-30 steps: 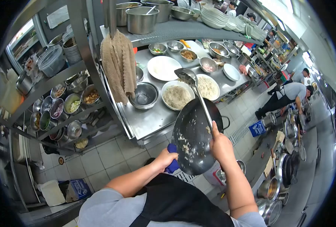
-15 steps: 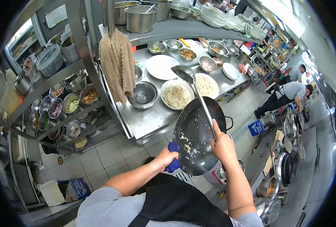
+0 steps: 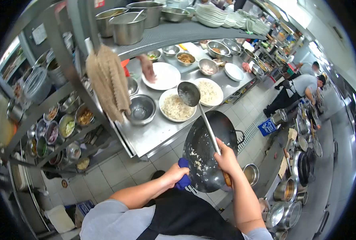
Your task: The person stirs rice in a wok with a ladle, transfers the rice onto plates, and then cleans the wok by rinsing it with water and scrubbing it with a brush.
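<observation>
My left hand (image 3: 176,175) is closed around a folded blue cloth (image 3: 183,182) at the near left rim of a dark wok (image 3: 222,132). The wok is tilted in front of me, with scattered rice grains (image 3: 198,161) stuck to its inside. My right hand (image 3: 227,157) grips the long handle of a ladle (image 3: 189,94), which crosses over the wok. The ladle's bowl overlaps the edge of a plate heaped with fried rice (image 3: 174,108). Beside that stands a second plate of rice (image 3: 208,92).
Another person's hand (image 3: 147,69) reaches over a white plate (image 3: 168,76). Nested steel bowls (image 3: 142,110) stand at the steel counter's (image 3: 150,138) left. A brown towel (image 3: 106,84) hangs from the post. Pans line the right side, where a co-worker (image 3: 304,88) bends over.
The ladle's bowl has come down toward the left rice plate, turning as it moved. Another person's hand has appeared over the white plate. The counter has shifted left in view.
</observation>
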Demonstrator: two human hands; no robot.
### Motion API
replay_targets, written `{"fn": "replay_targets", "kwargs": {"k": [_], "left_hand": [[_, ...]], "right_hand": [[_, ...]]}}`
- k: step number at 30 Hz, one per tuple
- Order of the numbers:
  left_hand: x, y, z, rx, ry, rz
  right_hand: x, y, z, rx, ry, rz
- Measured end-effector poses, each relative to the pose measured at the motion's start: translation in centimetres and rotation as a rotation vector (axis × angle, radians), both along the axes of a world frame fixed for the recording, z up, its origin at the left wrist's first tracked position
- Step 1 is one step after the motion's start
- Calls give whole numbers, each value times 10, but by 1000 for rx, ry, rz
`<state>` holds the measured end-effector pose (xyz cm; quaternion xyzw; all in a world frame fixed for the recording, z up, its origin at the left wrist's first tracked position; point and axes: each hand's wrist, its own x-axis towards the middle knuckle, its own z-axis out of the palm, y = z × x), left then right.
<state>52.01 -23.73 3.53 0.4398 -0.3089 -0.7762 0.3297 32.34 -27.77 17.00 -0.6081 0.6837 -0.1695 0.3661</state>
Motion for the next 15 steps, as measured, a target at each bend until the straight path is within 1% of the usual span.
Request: {"fn": "replay_targets", "kwargs": {"k": [1, 2, 3, 5, 7, 9, 11, 13, 14, 15], "left_hand": [[-2, -3, -3, 9, -42, -51], [-5, -5, -4, 13, -8, -74], [-8, -7, 1, 21, 28, -95], [-14, -16, 13, 15, 43, -189], [-24, -25, 16, 8, 51, -269], [-41, -31, 15, -23, -4, -392], [-62, -32, 22, -21, 32, -464], [-86, -29, 24, 0, 65, -665], [-102, -22, 23, 14, 58, -709], [-112, -22, 25, -6, 48, -796]], "right_hand": [[-2, 5, 2, 88, -185, -71], [-5, 15, 7, 95, -340, -154], [-14, 26, 7, 84, -340, -186], [-36, 58, 2, 127, -762, -322], [-45, 108, 17, 110, -803, -496], [-62, 176, -4, -45, -866, -616], [-66, 246, -26, -102, -702, -802], [-46, 293, -39, -30, -177, -1106], [-41, 332, -85, -166, 22, -1294], [-24, 348, -109, -145, 12, -1494]]}}
